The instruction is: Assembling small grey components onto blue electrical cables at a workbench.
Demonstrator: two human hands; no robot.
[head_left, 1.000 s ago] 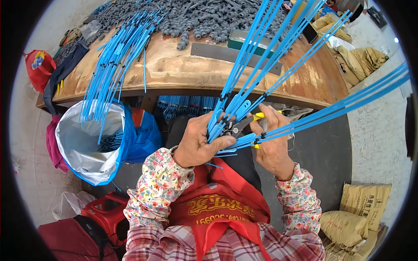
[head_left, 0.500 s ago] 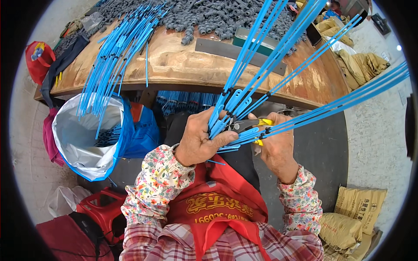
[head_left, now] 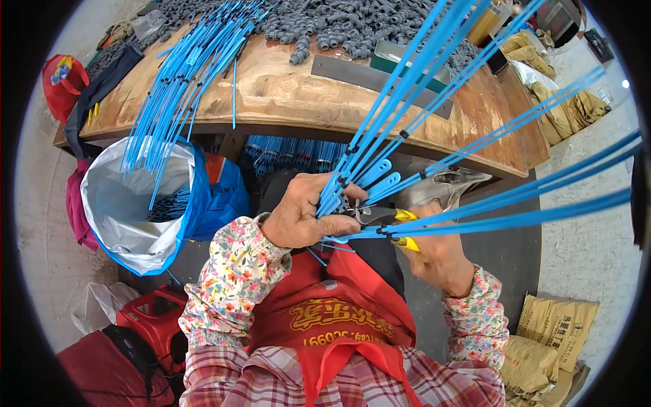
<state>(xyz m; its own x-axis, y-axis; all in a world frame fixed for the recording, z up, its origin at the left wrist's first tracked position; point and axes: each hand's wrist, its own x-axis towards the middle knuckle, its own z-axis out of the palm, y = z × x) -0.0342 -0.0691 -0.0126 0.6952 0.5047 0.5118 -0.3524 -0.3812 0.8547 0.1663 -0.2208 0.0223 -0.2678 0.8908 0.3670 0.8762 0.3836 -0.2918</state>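
My left hand (head_left: 303, 211) is closed round the lower ends of a bunch of long blue plastic rods (head_left: 388, 125) with black bands on them. The rods fan out up and to the right. In my right hand (head_left: 441, 252) is a pair of cutting pliers (head_left: 380, 216) with yellow-tipped handles. Their metal jaws sit among the rod ends, close to my left thumb. Several rods cross in front of my right hand and hide part of its fingers. Thin blue offcuts hang below my left hand.
Ahead stands a wooden table (head_left: 271, 95) bearing a heap of grey fittings (head_left: 339, 27), a metal bar (head_left: 380, 85) and a pile of blue rods (head_left: 190, 81). An open blue sack with a silvery lining (head_left: 122, 217) is at the left, near a red stool (head_left: 146, 315). Brown sacks (head_left: 542, 346) lie lower right.
The rods have spread wider, with the right-hand ones swinging lower. My left hand has shifted slightly left, while my right hand with the pliers has moved a little down and right.
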